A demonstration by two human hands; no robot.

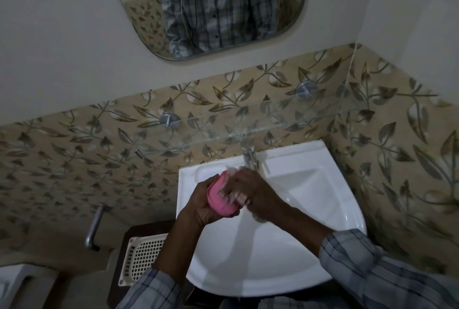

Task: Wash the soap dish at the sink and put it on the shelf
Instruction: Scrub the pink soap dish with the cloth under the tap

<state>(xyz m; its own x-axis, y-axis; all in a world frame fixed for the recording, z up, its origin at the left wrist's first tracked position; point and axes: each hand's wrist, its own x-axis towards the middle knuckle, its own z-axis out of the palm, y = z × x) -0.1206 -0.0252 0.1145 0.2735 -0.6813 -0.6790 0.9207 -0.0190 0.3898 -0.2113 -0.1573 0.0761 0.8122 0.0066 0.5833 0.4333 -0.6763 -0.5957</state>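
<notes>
Bathroom corner: glossy beige tiles (74,154) with a brown leaf-and-vine print, plain pale wall above, and a rounded-corner mirror (216,10) with a thin metal rim. Clear glass shelf (248,129) sits on two round chrome brackets (170,119), above the back edge of the sink (285,259). Sink is white glazed ceramic, quarter-round, with a shallow moulded recess at its back left corner and a chrome tap (249,157) on the back edge.

Your left hand (203,206) wraps the soap dish (221,199) from below, fingers and thumb curled round it in a firm hold. Dish is smooth pink plastic, oval, tilted, held over the sink's back left part, just in front of the recess and left of the tap. Your right hand (250,192) lies over the dish's right side, fingers bent and blurred; you cannot tell if it grips or only presses.

Sleeves are grey plaid. Cream plastic lattice basket (141,256) lies off the sink's left edge on a dark brown top.
</notes>
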